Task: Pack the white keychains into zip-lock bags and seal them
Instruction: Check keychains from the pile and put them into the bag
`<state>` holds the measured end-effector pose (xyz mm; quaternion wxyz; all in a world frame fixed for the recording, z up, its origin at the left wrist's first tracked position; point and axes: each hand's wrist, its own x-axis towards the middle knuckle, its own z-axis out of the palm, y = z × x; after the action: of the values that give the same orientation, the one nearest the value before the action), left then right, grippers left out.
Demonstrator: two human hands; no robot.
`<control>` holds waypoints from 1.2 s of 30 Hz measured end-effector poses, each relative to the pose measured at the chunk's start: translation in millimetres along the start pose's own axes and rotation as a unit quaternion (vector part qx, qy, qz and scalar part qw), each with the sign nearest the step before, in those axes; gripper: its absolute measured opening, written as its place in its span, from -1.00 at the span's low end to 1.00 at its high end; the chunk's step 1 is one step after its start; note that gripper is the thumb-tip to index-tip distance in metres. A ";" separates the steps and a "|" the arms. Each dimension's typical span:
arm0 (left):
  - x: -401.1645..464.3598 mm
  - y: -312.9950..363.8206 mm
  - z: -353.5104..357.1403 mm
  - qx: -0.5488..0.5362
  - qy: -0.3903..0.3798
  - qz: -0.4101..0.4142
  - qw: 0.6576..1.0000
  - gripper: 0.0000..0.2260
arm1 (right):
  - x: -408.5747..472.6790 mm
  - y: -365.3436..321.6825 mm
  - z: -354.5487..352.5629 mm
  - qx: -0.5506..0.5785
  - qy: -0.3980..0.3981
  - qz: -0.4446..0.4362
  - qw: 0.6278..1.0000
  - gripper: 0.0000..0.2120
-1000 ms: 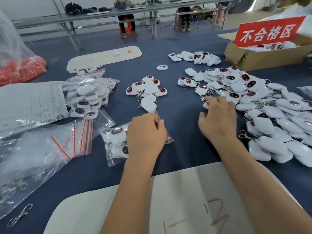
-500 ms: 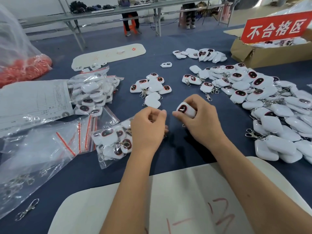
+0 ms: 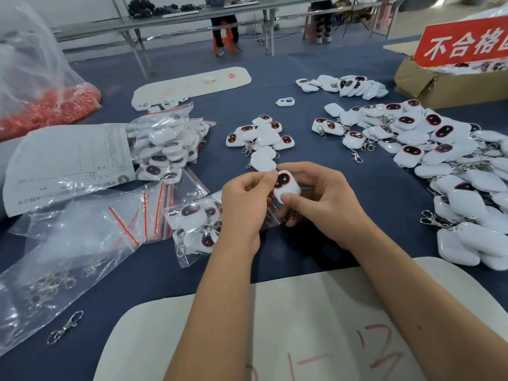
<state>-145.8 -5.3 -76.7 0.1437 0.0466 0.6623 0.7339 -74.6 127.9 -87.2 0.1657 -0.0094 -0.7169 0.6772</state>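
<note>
While both hands met over the blue table, the right hand pinched one white keychain — thumb on its near edge, fingers curled behind it. Its dark, red-rimmed window faced up. The left hand was curled just beside it, fingertips at the keychain's left edge and at the mouth of a zip-lock bag; whether they pinched the bag's lip or only touched the keychain could not be told.

The bag lay on the table under and left of the left hand, with several keychains and metal clasps inside. Its mouth was hidden by the hands, so open or sealed could not be read.

Loose stock: a large heap of keychains spread across the right side of the table, a small cluster just beyond the hands, and a farther row near a cardboard box carrying a red sign.

Left side — a filled pile of bags with red zip strips, partly lying on a printed sheet. Empty bags lay between that pile and the working bag. A larger clear sack holding metal clasps sat nearer the table edge, with one loose clasp beside it. A sack of red items stood at far left.

A white board with red marks lay under the forearms; a second white board lay at the far side.
</note>
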 end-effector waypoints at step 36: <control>1.4 -3.3 -7.8 0.045 -0.067 0.093 0.992 -0.90 | 6.6 4.8 -2.7 -0.032 0.092 0.025 0.995 -0.93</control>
<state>-148.7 -12.2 -81.0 0.1166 0.1639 0.6764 0.7086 -81.2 132.5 -90.3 0.2141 -0.0950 -0.7193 0.6540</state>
